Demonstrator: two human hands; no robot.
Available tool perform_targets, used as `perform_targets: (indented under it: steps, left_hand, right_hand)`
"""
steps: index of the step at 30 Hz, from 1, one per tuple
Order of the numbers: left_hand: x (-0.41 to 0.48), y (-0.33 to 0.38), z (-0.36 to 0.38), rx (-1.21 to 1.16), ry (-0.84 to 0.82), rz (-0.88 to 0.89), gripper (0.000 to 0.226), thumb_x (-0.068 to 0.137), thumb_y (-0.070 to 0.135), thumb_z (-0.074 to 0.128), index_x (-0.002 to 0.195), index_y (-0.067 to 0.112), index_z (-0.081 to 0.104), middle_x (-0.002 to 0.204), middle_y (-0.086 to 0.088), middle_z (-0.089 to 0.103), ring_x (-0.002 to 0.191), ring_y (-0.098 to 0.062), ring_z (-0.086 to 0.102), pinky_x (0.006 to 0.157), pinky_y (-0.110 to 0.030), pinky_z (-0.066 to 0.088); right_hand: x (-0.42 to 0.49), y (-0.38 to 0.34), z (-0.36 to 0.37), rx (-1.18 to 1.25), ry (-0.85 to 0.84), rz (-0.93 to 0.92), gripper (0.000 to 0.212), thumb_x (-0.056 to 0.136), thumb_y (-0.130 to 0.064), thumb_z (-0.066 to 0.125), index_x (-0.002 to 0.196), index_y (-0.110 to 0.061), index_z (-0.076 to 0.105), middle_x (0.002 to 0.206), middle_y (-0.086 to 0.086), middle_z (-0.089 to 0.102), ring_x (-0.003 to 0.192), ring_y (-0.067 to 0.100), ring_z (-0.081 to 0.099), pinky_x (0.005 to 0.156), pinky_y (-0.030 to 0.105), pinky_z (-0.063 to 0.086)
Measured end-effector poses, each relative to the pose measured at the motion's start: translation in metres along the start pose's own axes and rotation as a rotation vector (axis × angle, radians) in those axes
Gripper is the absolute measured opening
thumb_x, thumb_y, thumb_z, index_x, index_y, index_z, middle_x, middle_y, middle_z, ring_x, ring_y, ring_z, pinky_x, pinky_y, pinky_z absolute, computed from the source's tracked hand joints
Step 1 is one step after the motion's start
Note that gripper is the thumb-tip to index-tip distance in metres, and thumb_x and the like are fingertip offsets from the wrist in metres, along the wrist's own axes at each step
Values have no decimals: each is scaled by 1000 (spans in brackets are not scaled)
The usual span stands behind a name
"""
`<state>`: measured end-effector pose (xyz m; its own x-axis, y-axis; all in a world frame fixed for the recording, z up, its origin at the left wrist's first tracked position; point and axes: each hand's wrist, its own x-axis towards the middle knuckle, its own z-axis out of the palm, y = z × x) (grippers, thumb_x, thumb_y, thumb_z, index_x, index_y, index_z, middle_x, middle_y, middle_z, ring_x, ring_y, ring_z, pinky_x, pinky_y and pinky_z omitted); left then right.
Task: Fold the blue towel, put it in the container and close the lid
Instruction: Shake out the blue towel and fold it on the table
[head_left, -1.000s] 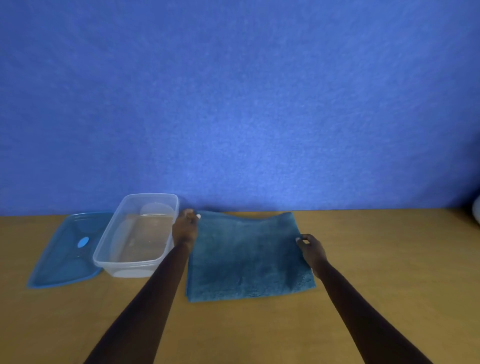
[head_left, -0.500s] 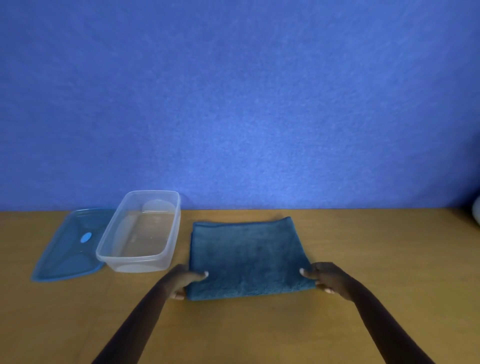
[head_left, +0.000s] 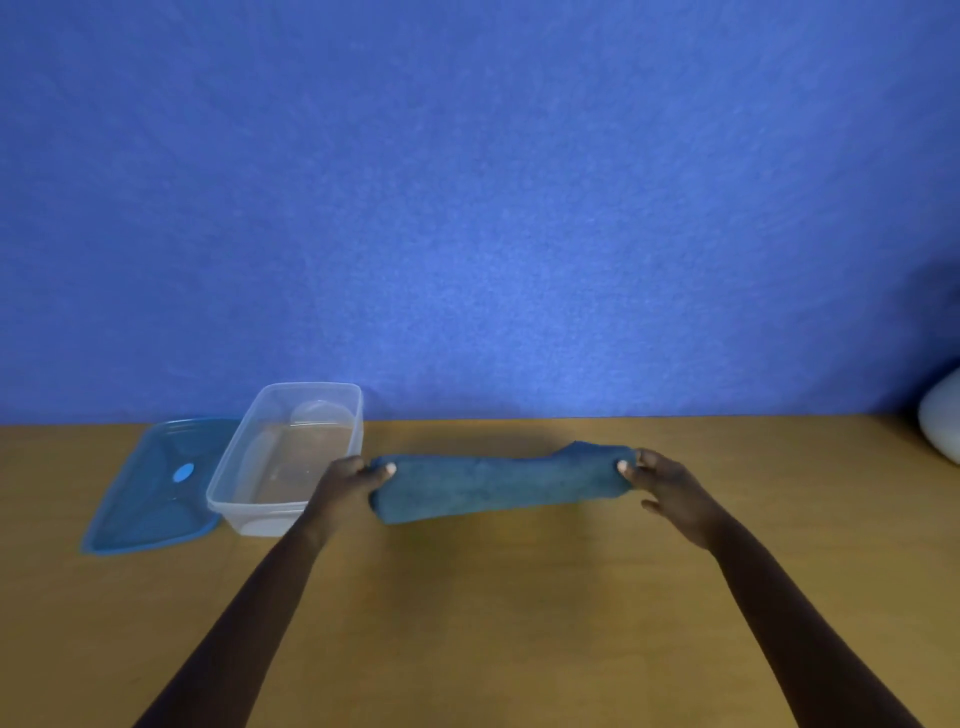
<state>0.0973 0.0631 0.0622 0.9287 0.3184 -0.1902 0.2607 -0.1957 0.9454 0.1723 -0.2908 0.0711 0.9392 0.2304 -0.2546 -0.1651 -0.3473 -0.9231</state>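
Observation:
The blue towel (head_left: 498, 482) is doubled over into a long narrow band, stretched left to right just above the table. My left hand (head_left: 349, 483) pinches its left end and my right hand (head_left: 667, 491) pinches its right end. The clear plastic container (head_left: 244, 480) stands open and empty just left of my left hand. Its blue lid (head_left: 156, 493) lies flat on the table, against the container's left side.
The wooden table (head_left: 519, 597) runs back to a blue wall. A pale rounded object (head_left: 943, 421) sits at the far right edge of the table.
Both hands went from the towel's far corners to its near corners, took hold, and carried the near edge up and away, folding the flat towel into a narrow band.

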Motion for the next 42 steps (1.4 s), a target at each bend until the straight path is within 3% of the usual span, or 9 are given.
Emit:
perform_targets:
  steps: [7, 10, 13, 19, 23, 27, 34, 39, 42]
  left_hand:
    - [3, 50, -16, -264, 47, 76, 43, 83, -11, 59, 123, -3, 46, 106, -17, 57, 98, -26, 55, 84, -31, 45]
    - [3, 56, -19, -179, 52, 179, 47, 81, -13, 60, 121, 7, 45, 84, -8, 61, 77, -16, 58, 64, -14, 52]
    - [4, 55, -20, -5, 113, 323, 34, 82, -10, 61, 115, -3, 56, 89, -11, 61, 81, -22, 57, 68, -14, 46]
    - [11, 52, -18, 257, 275, 455, 20, 79, 2, 69, 99, -4, 68, 86, -10, 65, 75, -17, 57, 62, -8, 41]
    - [22, 59, -14, 61, 328, 428, 24, 76, -8, 68, 100, -10, 67, 84, -6, 62, 51, 14, 57, 57, -3, 44]
    - [24, 64, -13, -143, 383, 437, 23, 78, -9, 65, 101, -9, 67, 85, -3, 65, 66, 4, 61, 67, -8, 50]
    - [-5, 10, -5, -163, 44, 216, 27, 77, -16, 61, 96, 3, 67, 57, 14, 71, 59, 4, 63, 57, 0, 48]
    - [-19, -49, -7, 179, -350, -179, 12, 82, -3, 65, 78, 8, 70, 66, 11, 69, 69, -7, 61, 59, -13, 50]
    - [-24, -64, -1, 316, -408, -301, 9, 83, 11, 68, 76, 16, 67, 75, 7, 67, 74, -5, 60, 64, -17, 46]
  right_hand:
    - [4, -36, -6, -61, 155, -173, 10, 83, -3, 65, 91, 3, 65, 79, 2, 63, 63, 4, 57, 57, 13, 43]
    - [5, -42, -5, -109, 300, -224, 20, 80, -5, 69, 63, -6, 59, 62, -1, 52, 55, 9, 45, 53, 17, 39]
    - [4, -43, -3, -129, 373, -227, 23, 80, -11, 70, 72, 8, 60, 65, 6, 53, 61, 16, 44, 57, 28, 36]
    - [11, -51, 8, 80, 348, -106, 26, 86, -6, 63, 64, -10, 51, 67, 5, 52, 57, 13, 53, 51, 18, 52]
    - [17, -67, 19, 380, 285, -84, 20, 92, -1, 54, 73, -6, 53, 77, 7, 56, 71, 13, 59, 74, 23, 57]
    - [15, -70, 17, 558, 248, -215, 18, 94, -6, 52, 77, -7, 57, 85, 7, 61, 83, 14, 63, 90, 27, 55]
    - [9, -10, 11, 476, 328, 42, 15, 90, -9, 58, 76, -3, 59, 95, 18, 59, 75, 20, 62, 54, 17, 59]
    - [-5, 38, 7, 100, 62, 433, 34, 87, -1, 60, 116, 12, 51, 118, 27, 56, 96, 32, 60, 83, 34, 53]
    - [-16, 49, 9, -59, -36, 567, 42, 85, 1, 62, 123, 12, 48, 99, 18, 58, 92, 30, 61, 77, 33, 55]
